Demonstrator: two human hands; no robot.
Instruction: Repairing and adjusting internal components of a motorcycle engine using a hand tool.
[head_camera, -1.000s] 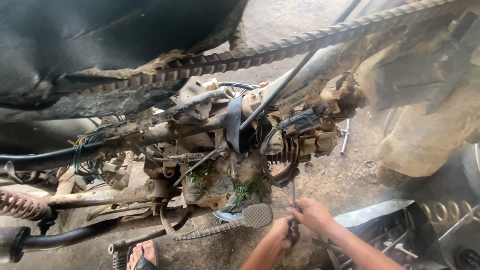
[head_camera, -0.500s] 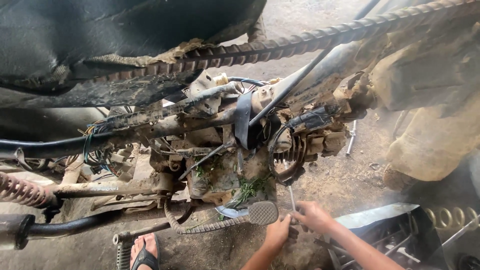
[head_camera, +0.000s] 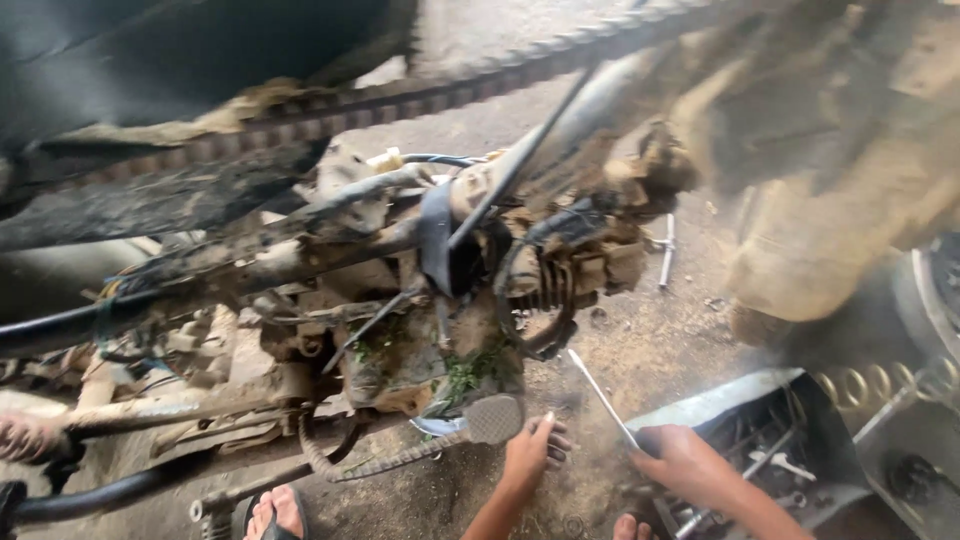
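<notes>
Right hand (head_camera: 690, 465) is clenched on the lower end of a thin metal rod tool (head_camera: 603, 398), angled up toward the muddy motorcycle engine (head_camera: 440, 340), just above the open toolbox (head_camera: 760, 400). Left hand (head_camera: 530, 455) has its fingers spread loose, holding nothing, just under the foot pedal (head_camera: 493, 418). The rod looks light, rigid and likely greasy; grip it low near the handle end for control.

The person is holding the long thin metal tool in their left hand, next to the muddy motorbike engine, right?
Not quite. The head view shows the long thin metal tool in the right hand, not the left. The left hand is empty, fingers spread, just below the foot pedal. It is indeed next to the muddy motorbike engine.
</notes>
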